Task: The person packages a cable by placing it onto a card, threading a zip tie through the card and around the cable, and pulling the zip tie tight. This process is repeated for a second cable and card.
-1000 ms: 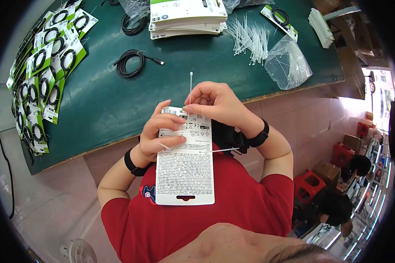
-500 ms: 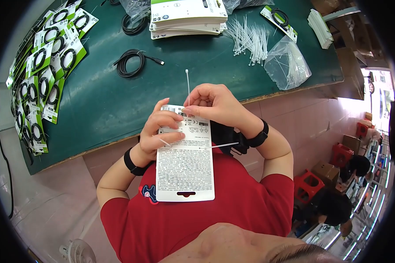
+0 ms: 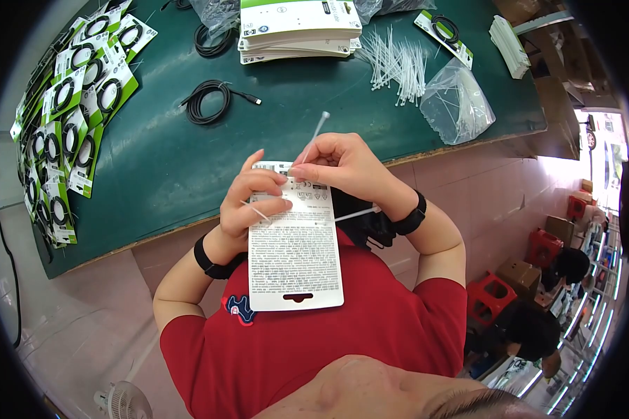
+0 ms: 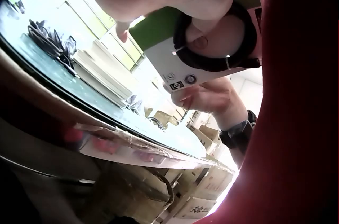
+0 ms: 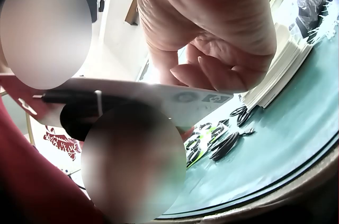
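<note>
My left hand [image 3: 253,202] grips a white printed card [image 3: 293,258] by its left side, fingers spread over the text-covered back. On its other face a coiled black cable [image 4: 212,65] lies against the card, with left-hand fingers reaching into the coil. My right hand [image 3: 349,167] pinches a white cable tie [image 3: 319,129] at the card's far edge; the tie's head end sticks up, tilted right. Another cable tie [image 3: 356,214] juts out past the card's right side, and a short tie end [image 3: 256,211] shows by the left fingers.
On the green table [image 3: 161,167] lie a coiled cable [image 3: 213,103], a stack of cards [image 3: 297,31], loose cable ties [image 3: 397,66] and a plastic bag [image 3: 461,105]. Carded cables [image 3: 66,94] pile up at the left. The table's front edge runs just beyond my hands.
The card has shifted slightly toward the table, its slotted end rising in view. The pinched cable tie has swung from nearly upright to leaning right. Both hands keep their hold.
</note>
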Tool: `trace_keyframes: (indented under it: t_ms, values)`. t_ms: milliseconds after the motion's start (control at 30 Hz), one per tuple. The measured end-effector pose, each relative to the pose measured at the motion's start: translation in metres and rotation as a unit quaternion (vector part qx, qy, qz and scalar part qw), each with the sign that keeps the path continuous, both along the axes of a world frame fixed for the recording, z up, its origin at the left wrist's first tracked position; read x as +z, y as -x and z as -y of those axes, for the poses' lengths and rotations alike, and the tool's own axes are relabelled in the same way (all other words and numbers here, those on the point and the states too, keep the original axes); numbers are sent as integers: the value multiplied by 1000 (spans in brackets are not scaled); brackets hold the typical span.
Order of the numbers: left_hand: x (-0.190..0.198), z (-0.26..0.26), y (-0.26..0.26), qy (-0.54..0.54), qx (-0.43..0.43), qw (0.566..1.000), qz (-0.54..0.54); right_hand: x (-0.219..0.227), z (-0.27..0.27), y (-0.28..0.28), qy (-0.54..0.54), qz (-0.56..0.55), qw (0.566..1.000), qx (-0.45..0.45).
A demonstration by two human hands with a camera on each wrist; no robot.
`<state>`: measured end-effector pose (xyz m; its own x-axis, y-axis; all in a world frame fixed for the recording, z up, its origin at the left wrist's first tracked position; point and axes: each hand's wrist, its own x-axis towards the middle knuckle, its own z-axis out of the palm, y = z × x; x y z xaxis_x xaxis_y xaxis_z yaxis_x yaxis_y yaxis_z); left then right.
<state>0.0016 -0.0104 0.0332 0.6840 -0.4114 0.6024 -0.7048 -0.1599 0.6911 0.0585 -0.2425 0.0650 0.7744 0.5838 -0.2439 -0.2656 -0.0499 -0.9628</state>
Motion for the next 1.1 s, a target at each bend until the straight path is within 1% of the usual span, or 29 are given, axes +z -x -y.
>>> trace_keyframes:
  t_ms: [33,133,300,400,500,667,800,900,933,967,1033,1067,1100]
  values:
    - [1,2,0,0,0,1000,1,0,-1,0,-6,7,1000,-7]
    - [7,13,2,39,92,995,-21,1,-2,-2,-17,22,999,-22]
    - [2,11,4,40,77,996,-29,2,-1,-2,4,40,999,9]
    - [-1,9,4,41,47,997,37,3,-1,-1,13,50,999,16]
    - [-2,8,5,46,41,998,34,2,-2,1,14,76,997,24]
    - [-3,7,4,40,34,998,35,3,-4,-1,27,75,996,30]
    - [-3,8,5,46,39,998,34,6,-4,-3,42,89,993,63]
    - [-6,6,3,17,41,997,59,13,-5,-2,88,147,981,95]
    - [-6,5,1,4,41,997,71,13,-4,-2,89,147,981,94]
    - [-4,5,0,4,41,997,72,13,-4,-1,94,172,977,89]
    - [0,3,-1,-30,35,995,92,12,-3,-2,102,223,966,80]
    - [3,2,-2,-47,33,993,102,10,-2,-2,102,225,966,80]
    - [6,1,-3,-47,33,993,103,8,-2,-3,84,257,960,72]
